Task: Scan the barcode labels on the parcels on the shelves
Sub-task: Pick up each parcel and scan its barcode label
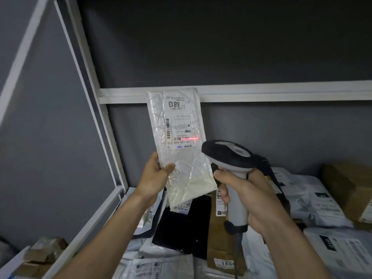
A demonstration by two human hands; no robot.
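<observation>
My left hand [156, 177] grips a flat white plastic parcel [193, 172] by its lower left edge and holds it upright above the shelf. Its shipping label [178, 121] faces me upside down, marked 6813. My right hand [244, 195] grips the handle of a grey and black barcode scanner [231, 156], whose head points at the parcel from the right. A red scan line [190, 138] lies across a barcode low on the label.
Below lie several parcels: grey mailer bags [314, 200], a black bag [181, 228], a brown carton [220, 244] and a cardboard box [346, 190] at right. White shelf frame bars [261, 93] run behind and at left. Small boxes [40, 256] sit lower left.
</observation>
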